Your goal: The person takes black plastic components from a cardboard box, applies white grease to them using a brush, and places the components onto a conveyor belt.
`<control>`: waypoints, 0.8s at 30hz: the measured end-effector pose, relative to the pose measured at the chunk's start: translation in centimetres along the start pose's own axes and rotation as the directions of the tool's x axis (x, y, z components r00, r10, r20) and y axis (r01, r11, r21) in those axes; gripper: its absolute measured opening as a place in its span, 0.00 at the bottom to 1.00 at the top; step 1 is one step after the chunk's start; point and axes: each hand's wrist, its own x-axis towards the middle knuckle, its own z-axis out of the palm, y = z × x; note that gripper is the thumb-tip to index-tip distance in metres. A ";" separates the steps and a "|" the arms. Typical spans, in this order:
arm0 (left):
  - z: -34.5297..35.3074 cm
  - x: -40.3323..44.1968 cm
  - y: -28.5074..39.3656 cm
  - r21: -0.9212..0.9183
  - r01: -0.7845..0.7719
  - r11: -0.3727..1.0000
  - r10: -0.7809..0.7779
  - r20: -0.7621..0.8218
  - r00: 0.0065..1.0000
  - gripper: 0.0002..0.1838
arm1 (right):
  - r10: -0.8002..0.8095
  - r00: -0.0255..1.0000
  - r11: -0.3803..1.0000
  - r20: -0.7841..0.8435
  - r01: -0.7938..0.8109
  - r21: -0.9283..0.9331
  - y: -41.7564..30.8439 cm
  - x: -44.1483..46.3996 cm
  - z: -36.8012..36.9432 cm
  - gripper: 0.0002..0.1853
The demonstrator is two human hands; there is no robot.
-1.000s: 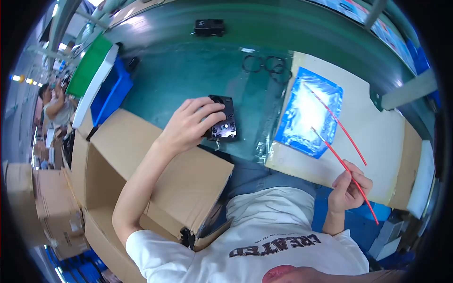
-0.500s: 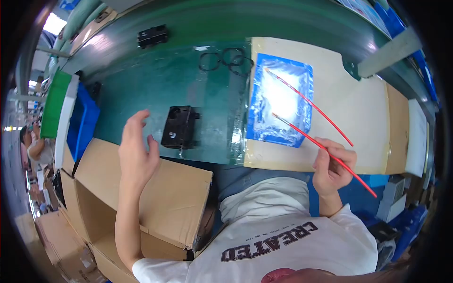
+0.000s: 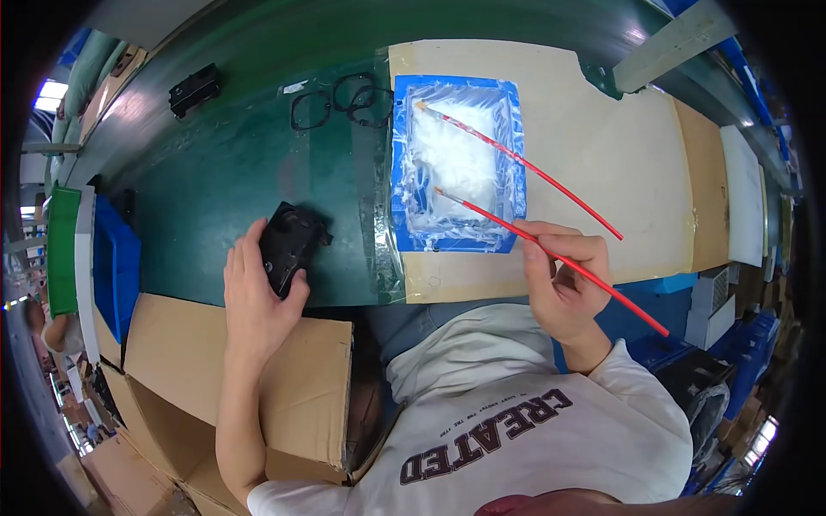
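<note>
My left hand has its thumb and fingers around the near end of a black plastic housing on the green table. The housing sits slightly turned. In my right hand is a red-handled paintbrush, pinched between thumb and fingers. Its bristle tip is over a shallow blue tray holding a white paste; whether the tip touches the paste I cannot tell. A second red paintbrush lies across the tray, its bristles at the far left corner and its handle over the beige board.
Thin black rings lie left of the tray. Another black part is farther back on the table. A beige board lies beneath the tray. Blue and green bins stand at left, with an open cardboard box in front.
My left hand has moved onto the black housing and closed around it; the housing has turned a little. The view has shifted. My right hand still holds its paintbrush over the tray.
</note>
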 end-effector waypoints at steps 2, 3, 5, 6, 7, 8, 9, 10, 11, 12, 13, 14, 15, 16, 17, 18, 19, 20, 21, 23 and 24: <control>0.0 0.0 0.3 -0.071 -0.039 0.997 0.041 0.024 0.999 0.42 | 0.002 1.000 0.999 0.011 -0.002 -0.036 -0.2 0.4 0.3 0.11; -0.1 0.1 0.5 -0.077 -0.064 0.995 0.067 0.041 0.997 0.42 | 0.008 1.000 0.999 0.024 -0.007 -0.054 -0.3 0.7 0.5 0.10; -0.4 0.2 0.8 -0.086 -0.111 0.990 0.117 0.069 0.991 0.43 | 0.011 0.998 0.996 0.056 -0.006 -0.084 -0.4 1.3 0.9 0.09; -0.4 0.3 0.9 -0.081 -0.119 0.990 0.125 0.074 0.989 0.43 | 0.012 0.997 0.995 0.075 -0.004 -0.102 -0.6 1.7 1.0 0.09; -0.4 0.3 0.9 -0.075 -0.125 0.989 0.131 0.079 0.988 0.44 | 0.013 0.995 0.993 0.094 -0.002 -0.120 -0.8 2.0 1.2 0.08; -0.4 0.4 0.9 -0.069 -0.131 0.989 0.137 0.084 0.987 0.44 | 0.020 0.994 0.992 0.109 -0.006 -0.128 -0.9 2.2 1.4 0.08; -0.4 0.5 0.7 -0.084 -0.140 0.987 0.146 0.075 0.986 0.44 | 0.025 0.992 0.991 0.123 -0.009 -0.136 -0.9 2.3 1.5 0.08; -0.4 0.6 0.5 -0.098 -0.148 0.984 0.154 0.067 0.986 0.44 | 0.032 0.990 0.990 0.137 -0.012 -0.144 -1.0 2.5 1.7 0.08; -0.5 0.5 0.4 -0.113 -0.153 0.982 0.161 0.060 0.985 0.44 | 0.021 0.988 0.987 0.152 0.003 -0.160 -1.2 2.8 1.8 0.08; -0.5 0.5 0.4 -0.115 -0.141 0.983 0.150 0.070 0.986 0.44 | 0.009 0.986 0.984 0.166 0.021 -0.177 -1.3 3.1 2.0 0.08; -0.6 0.5 0.4 -0.117 -0.130 0.985 0.140 0.078 0.987 0.43 | -0.005 0.984 0.980 0.179 0.040 -0.194 -1.3 3.4 2.1 0.08; -0.6 0.4 0.4 -0.119 -0.117 0.986 0.128 0.088 0.988 0.43 | -0.003 0.983 0.980 0.181 0.039 -0.196 -1.1 3.6 2.2 0.08; -0.5 0.5 0.4 -0.121 -0.115 0.986 0.126 0.088 0.988 0.42 | -0.001 0.983 0.979 0.182 0.038 -0.198 -0.9 3.7 2.3 0.07; -0.4 0.4 0.4 -0.124 -0.110 0.986 0.122 0.090 0.988 0.42 | 0.003 0.983 0.979 0.186 0.035 -0.200 -0.8 3.8 2.4 0.07; -0.3 0.4 0.4 -0.126 -0.106 0.986 0.118 0.093 0.989 0.42 | 0.037 0.980 0.981 0.198 0.002 -0.194 -0.7 3.8 2.4 0.07; -0.3 0.4 0.4 -0.123 -0.108 0.986 0.119 0.090 0.989 0.42 | 0.070 0.975 0.982 0.211 -0.030 -0.188 -0.8 3.9 2.3 0.07; -0.2 0.4 0.4 -0.122 -0.112 0.986 0.123 0.087 0.989 0.42 | 0.104 0.969 0.981 0.224 -0.062 -0.184 -0.8 4.0 2.2 0.07; -0.2 0.5 0.4 -0.120 -0.119 0.986 0.129 0.085 0.988 0.41 | 0.121 0.966 0.980 0.228 -0.079 -0.184 -0.9 4.1 2.1 0.07; -0.2 0.7 0.4 -0.116 -0.120 0.986 0.130 0.083 0.988 0.41 | 0.136 0.963 0.979 0.231 -0.094 -0.183 -1.0 4.2 2.0 0.06; -0.2 0.5 0.5 -0.111 -0.115 0.987 0.125 0.093 0.988 0.41 | 0.184 0.950 0.975 0.252 -0.144 -0.171 -1.2 3.9 1.9 0.06; -0.2 0.5 0.5 -0.113 -0.118 0.987 0.129 0.092 0.987 0.41 | 0.207 0.942 0.972 0.265 -0.166 -0.167 -1.2 3.9 1.8 0.06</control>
